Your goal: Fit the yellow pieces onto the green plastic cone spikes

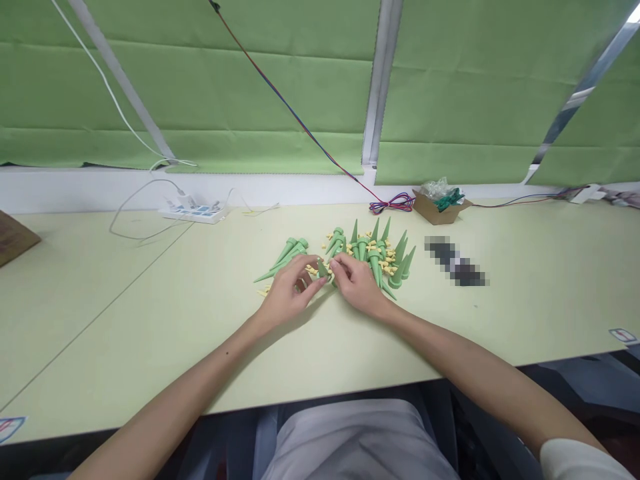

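Fingers [306,267] of the left hand [290,293] and fingers [340,268] of the right hand [357,285] meet over one small green cone [324,269], pinched between the two sets of fingertips just above the desk [150,320]. Both hands are curled closed around this piece, wrists resting low near the desk surface. Directly behind the right hand lies a heap of green cones [380,253] mixed with small yellow pieces [387,265], some cones pointing upward. Behind the left hand, a smaller bunch of cones [287,255] lies flat with tips pointing left. Further back, a white power strip [195,212] sits near the wall, a cardboard box [440,208] holds a plastic bag, and coloured wires [393,202] coil beside it.
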`<action>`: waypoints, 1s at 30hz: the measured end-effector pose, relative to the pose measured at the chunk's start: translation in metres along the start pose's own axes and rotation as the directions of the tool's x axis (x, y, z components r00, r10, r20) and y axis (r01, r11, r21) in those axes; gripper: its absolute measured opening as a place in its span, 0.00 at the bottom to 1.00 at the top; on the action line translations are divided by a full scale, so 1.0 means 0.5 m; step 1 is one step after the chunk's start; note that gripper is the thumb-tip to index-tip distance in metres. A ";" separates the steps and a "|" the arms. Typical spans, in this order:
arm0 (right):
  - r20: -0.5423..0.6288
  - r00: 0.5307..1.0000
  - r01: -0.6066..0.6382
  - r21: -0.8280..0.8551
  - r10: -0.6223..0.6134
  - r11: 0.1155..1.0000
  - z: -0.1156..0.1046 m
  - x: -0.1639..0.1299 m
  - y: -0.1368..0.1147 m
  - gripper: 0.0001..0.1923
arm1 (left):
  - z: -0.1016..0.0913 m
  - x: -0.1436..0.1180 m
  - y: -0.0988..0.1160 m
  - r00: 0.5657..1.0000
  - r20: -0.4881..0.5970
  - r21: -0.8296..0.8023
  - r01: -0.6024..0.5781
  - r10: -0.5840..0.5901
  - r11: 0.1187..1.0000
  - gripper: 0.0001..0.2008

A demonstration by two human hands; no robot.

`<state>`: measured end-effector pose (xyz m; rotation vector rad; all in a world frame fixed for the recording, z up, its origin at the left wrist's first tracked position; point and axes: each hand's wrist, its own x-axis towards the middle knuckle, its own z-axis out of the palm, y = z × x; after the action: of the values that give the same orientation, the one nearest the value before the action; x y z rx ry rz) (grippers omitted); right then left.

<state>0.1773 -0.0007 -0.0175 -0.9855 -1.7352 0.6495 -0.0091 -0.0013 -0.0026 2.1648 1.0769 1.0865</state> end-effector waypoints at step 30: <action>0.001 0.998 -0.055 0.076 0.055 0.996 0.000 0.000 -0.003 0.16 | -0.008 0.002 0.011 0.990 0.086 -0.153 0.123 -0.111 0.981 0.12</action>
<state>0.1769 -0.0015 -0.0166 -0.9834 -1.6752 0.7446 -0.0094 -0.0031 0.0039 1.9772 1.0332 0.9926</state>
